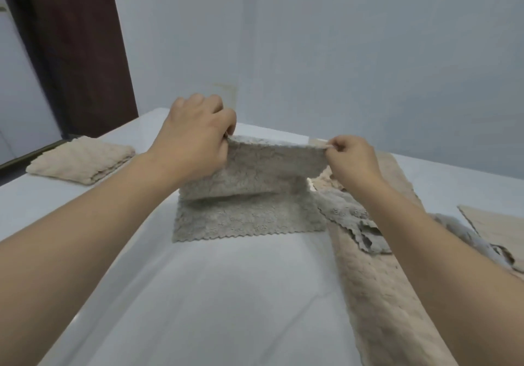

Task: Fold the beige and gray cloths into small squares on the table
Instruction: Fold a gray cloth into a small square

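Head view, gray cloth (pixel 249 195) pinched at its raised far corners by left hand (pixel 192 141) and right hand (pixel 351 156) – fingers clamped on it, near edge laid on white desk (pixel 221 294), folded beige cloth (pixel 82 161) set far left.

Gray cloth (pixel 249 215) half-lifted, scalloped edge

You are seeing bare worktop (pixel 215 294) lying open near you; loose cloths (pixel 377 266) are crowding the right, folded stack (pixel 82 163) far left.
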### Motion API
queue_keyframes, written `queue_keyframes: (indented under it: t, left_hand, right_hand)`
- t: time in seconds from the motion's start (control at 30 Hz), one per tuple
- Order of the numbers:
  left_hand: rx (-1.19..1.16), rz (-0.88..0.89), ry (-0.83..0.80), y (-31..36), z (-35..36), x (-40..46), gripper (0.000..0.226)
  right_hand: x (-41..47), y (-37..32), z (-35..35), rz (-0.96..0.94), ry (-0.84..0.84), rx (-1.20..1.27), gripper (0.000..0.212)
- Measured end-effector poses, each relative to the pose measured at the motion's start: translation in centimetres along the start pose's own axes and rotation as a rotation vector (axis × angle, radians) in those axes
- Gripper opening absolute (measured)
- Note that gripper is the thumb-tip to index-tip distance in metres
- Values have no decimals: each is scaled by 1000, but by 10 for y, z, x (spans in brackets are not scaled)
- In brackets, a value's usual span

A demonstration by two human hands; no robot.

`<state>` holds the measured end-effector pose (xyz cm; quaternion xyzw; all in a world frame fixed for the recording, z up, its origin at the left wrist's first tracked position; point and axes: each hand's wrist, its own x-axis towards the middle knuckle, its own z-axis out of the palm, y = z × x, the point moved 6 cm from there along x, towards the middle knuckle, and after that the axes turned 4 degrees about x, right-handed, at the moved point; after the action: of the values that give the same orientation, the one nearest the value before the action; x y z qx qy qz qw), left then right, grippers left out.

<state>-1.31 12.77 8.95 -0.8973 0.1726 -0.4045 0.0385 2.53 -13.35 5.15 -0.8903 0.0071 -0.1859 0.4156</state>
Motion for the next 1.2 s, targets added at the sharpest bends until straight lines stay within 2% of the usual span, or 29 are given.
queue_keyframes:
  t: [0.07, 0.13, 0.2, 0.23, 0.27, 0.3, 0.4, 0.47, 0.5, 0.57, 0.63, 0.77, 0.83, 0.97, 1.07, 1.2]
  left_hand:
    - [-13, -14, -133, 2, 9, -9, 16]
    - [-126, -105, -416, 3, 34, -21, 16]
    - [-213, -238, -741, 0, 61, -38, 16]
    - [-221, -281, -792, -3, 68, -41, 16]
    - [-207, -319, -760, -8, 71, -38, 17]
    - [-171, -350, -646, -13, 68, -31, 17]
    - [-10, -327, -108, -22, 37, -1, 21]
    - [78, -206, 84, -14, 25, 3, 20]
    - [87, -145, 118, -7, 25, -4, 18]
    - [58, -88, 78, 9, 42, -36, 14]
    - [-57, -118, -20, 22, 62, -81, 12]
    - [-386, -213, -177, 16, 85, -114, 10]
    - [-394, -177, -184, 12, 84, -108, 7]
    - [-442, -147, -221, 17, 87, -98, 6]
    - [-465, -170, -223, 15, 84, -94, 7]
    - [-495, -103, -272, 18, 81, -98, 11]
  right_hand:
    - [-10, 14, 6, 77, -124, -107, 27]
    - [-22, 26, 14, 159, -257, -193, 27]
    - [-32, 33, 22, 268, -359, -116, 23]
    - [-35, 32, 27, 340, -393, 8, 22]
    - [-34, 30, 32, 409, -410, 153, 20]
    - [-30, 27, 36, 457, -406, 290, 18]
    - [-5, 13, 44, 488, -314, 661, 19]
    - [3, 11, 49, 458, -250, 762, 21]
    - [3, 15, 52, 435, -225, 714, 21]
    - [-9, 33, 59, 390, -186, 500, 22]
    - [-25, 54, 68, 306, -166, 296, 22]
    - [-44, 61, 75, 5, -78, -52, 22]
    - [-47, 56, 78, -66, -36, -92, 19]
    - [-44, 60, 74, -29, 1, -15, 15]
    - [-45, 57, 72, -66, 14, -60, 5]
    - [-48, 54, 72, -131, 26, -151, 20]
